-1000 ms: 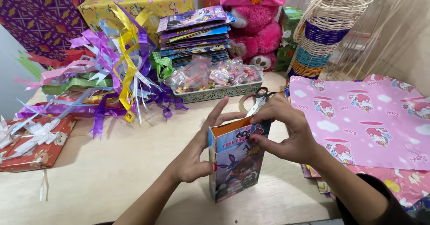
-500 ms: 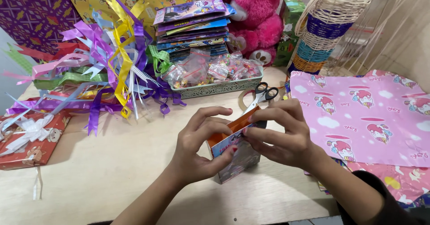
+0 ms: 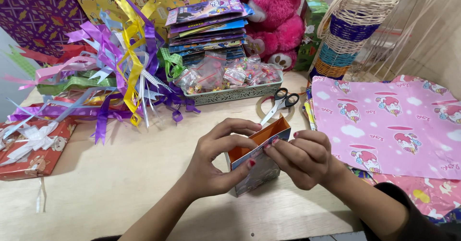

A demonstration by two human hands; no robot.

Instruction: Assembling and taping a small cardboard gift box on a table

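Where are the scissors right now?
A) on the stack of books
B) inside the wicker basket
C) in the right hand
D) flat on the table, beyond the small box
D: the scissors lie on the table behind the small box that both hands hold.

A second ago the small printed box (image 3: 257, 162) stood tall, its picture face toward the camera. Now it is tipped over, its orange open end up, and sits lower. The left hand (image 3: 218, 162) and right hand (image 3: 302, 157) have closed in, apparently pinching its rim.
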